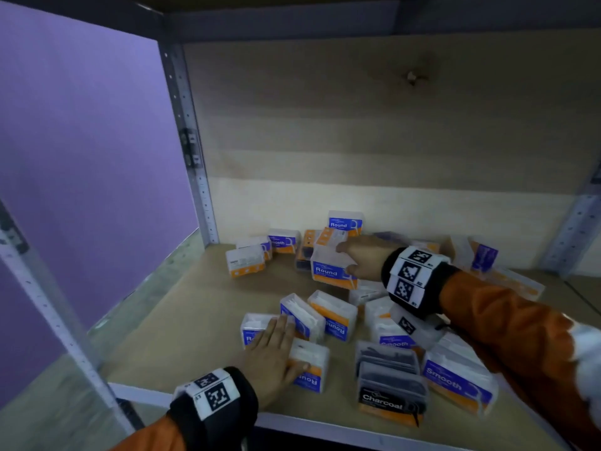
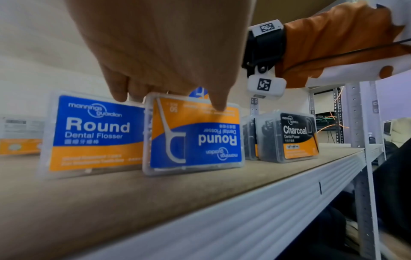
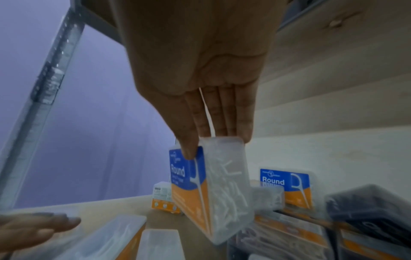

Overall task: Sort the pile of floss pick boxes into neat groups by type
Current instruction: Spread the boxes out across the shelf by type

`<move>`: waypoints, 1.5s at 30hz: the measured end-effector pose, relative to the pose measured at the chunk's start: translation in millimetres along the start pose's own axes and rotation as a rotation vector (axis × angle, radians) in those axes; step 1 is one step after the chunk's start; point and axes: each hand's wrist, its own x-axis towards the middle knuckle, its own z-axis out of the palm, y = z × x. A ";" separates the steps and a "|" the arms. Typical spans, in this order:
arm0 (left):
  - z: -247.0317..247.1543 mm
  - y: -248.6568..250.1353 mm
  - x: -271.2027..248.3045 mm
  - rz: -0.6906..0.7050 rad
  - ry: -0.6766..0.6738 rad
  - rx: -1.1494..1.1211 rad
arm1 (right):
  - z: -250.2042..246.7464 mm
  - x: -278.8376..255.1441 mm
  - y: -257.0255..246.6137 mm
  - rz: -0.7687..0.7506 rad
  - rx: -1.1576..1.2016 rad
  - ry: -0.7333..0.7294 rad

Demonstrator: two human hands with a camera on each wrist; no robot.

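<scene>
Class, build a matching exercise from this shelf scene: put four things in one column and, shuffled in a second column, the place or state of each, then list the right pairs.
Column A
1. right hand
2. left hand
3. Charcoal box
4. Smooth box

Column B
a. at the shelf's front edge, black label
b. lies flat on Round boxes
c. grips a Round box
d. right of the Charcoal box, blue and orange label

Pairs: 1-c, 2-b, 3-a, 4-d

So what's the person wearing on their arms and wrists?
Both arms have orange sleeves. Each wrist wears a black band carrying white blocks printed with black square code patterns. A small white coded box dangles under the right wrist, and a thin dark cable runs along that sleeve. The hands are bare.
</scene>
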 end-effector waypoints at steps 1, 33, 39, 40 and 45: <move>0.5 -0.3 0.3 0.004 0.000 -0.001 | 1.5 7.3 -4.5 -0.007 -0.019 -0.020; -27.7 -25.8 16.6 0.202 -0.050 0.001 | 54.4 66.2 -12.6 -0.055 -0.114 -0.296; -58.8 -48.0 38.8 0.269 -0.103 0.020 | 42.7 62.6 15.6 -0.027 -0.065 -0.264; -62.8 -52.2 43.7 0.266 -0.116 0.050 | 41.7 61.2 20.8 -0.012 -0.071 -0.265; -82.8 -74.0 69.2 0.221 -0.106 0.207 | 36.8 57.1 43.6 0.035 -0.072 -0.382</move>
